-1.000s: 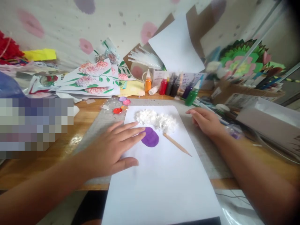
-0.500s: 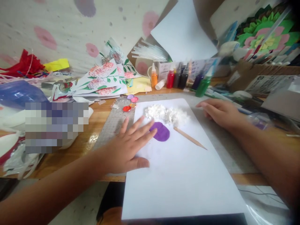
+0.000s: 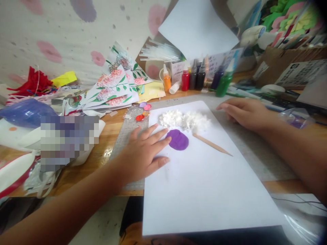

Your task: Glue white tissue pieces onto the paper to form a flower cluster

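Note:
A white sheet of paper [image 3: 204, 183] lies on a grey cutting mat [image 3: 127, 131] in front of me. On it sit a flat purple clay oval [image 3: 178, 140], a heap of white fluffy clay [image 3: 184, 119] and a thin wooden stick [image 3: 212, 144]. My left hand [image 3: 143, 154] lies flat on the paper's left edge, fingers spread and open, fingertips just left of the purple oval. Resting palm down at the paper's right edge is my right hand [image 3: 245, 114], fingers extended, holding nothing.
Small paint bottles [image 3: 196, 80] stand in a row at the back. Painted flower sheets [image 3: 114, 90] lie at back left, small clay blobs [image 3: 141, 112] beside the mat. A blue bag [image 3: 25, 112] and clutter fill the left; boxes [image 3: 288, 64] and a plastic bag [image 3: 296, 119] the right.
My view has swung left and down. My left hand has drawn back slightly from the purple oval. My right hand stays at the paper's right edge.

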### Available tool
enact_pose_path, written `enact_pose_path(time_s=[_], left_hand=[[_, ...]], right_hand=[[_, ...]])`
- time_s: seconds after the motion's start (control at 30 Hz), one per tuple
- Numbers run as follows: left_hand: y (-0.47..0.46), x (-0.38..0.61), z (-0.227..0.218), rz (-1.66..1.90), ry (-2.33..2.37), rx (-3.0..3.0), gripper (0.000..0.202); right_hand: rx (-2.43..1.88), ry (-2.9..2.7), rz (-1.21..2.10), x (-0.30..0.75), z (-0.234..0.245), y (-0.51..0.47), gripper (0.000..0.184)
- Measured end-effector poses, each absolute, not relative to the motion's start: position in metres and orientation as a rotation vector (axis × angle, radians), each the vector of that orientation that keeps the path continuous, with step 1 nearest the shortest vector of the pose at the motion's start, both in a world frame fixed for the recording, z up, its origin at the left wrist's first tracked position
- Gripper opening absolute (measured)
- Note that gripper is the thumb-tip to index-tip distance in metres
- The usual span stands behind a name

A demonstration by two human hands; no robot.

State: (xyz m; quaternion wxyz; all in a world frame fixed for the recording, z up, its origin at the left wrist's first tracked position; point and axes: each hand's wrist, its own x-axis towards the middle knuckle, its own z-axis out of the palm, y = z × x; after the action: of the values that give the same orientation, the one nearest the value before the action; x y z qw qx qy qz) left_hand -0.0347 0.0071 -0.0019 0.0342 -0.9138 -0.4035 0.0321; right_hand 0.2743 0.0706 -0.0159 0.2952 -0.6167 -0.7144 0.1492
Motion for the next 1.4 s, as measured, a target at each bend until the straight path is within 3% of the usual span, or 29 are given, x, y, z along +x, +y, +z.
enact_pose_path(time_s=[0.17,0.37,0.57,0.67,0.83,1.17,1.4], left_hand=[[0.009,-0.039,-0.007,0.022,-1.253,-2.802,0.066],[0.011,-0.037,-0.003,0.136,-1.252,-2.868,0.049],[0.012,-0.032,0.003,0.029,-1.110,-2.821,0.040],[0.011,-0.033,0.002,0.032,-1.054,-2.820,0.043],[0.007,-0.039,-0.006,-0.052,-1.179,-2.829,0.069],[0.006,-0.031,-0.002,0.106,-1.311,-2.898,0.047],[0.004,-0.031,-0.006,0.061,-1.339,-2.863,0.064]], right_hand=[[-1.655,-1.904,0.412,0.272,-0.014,0.069,0.034],[-1.648,-1.889,0.400,0.272,-0.014,0.068,0.033],[-1.644,-1.893,0.398,0.272,-0.013,0.069,0.034],[-1.629,-1.870,0.412,0.273,-0.015,0.071,0.034],[-1.538,-1.811,0.497,0.279,-0.021,0.077,0.036],[-1.529,-1.797,0.543,0.276,-0.016,0.070,0.038],[-1.563,-1.833,0.518,0.276,-0.014,0.070,0.040]])
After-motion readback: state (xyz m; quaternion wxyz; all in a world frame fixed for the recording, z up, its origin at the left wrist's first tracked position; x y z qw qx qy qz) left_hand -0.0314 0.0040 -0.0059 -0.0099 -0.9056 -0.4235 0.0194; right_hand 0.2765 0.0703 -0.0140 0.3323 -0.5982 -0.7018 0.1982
